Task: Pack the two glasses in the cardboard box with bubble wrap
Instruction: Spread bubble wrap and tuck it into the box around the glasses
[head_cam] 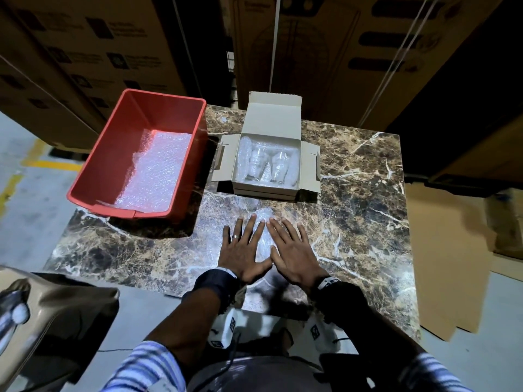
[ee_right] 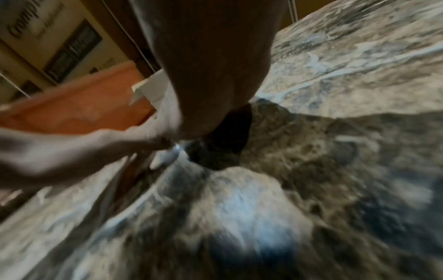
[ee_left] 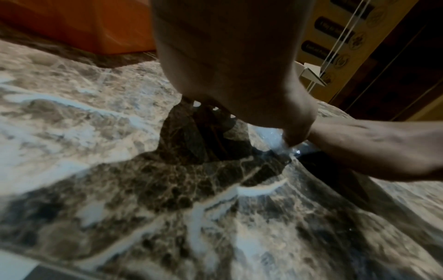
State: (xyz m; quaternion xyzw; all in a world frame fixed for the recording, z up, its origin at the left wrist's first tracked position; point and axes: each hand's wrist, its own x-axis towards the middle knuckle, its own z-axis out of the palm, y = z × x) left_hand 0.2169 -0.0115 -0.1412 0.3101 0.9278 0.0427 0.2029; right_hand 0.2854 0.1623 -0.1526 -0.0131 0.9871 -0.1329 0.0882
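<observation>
1. The cardboard box (head_cam: 266,165) sits open on the marble surface (head_cam: 353,222).
2. Inside the box, 2 glasses (head_cam: 267,165) lie side by side on bubble wrap.
3. Just in front of the box, the left hand (head_cam: 240,250) and right hand (head_cam: 294,250) lie flat, fingers straight and spread, pressing a bubble wrap sheet (head_cam: 261,222).
4. Left of the box stands a red bin (head_cam: 99,171) holding more wrap.

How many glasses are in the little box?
2. Both lie side by side in the cardboard box, nested in bubble wrap: the left glass and the right glass. None seems hidden.
</observation>
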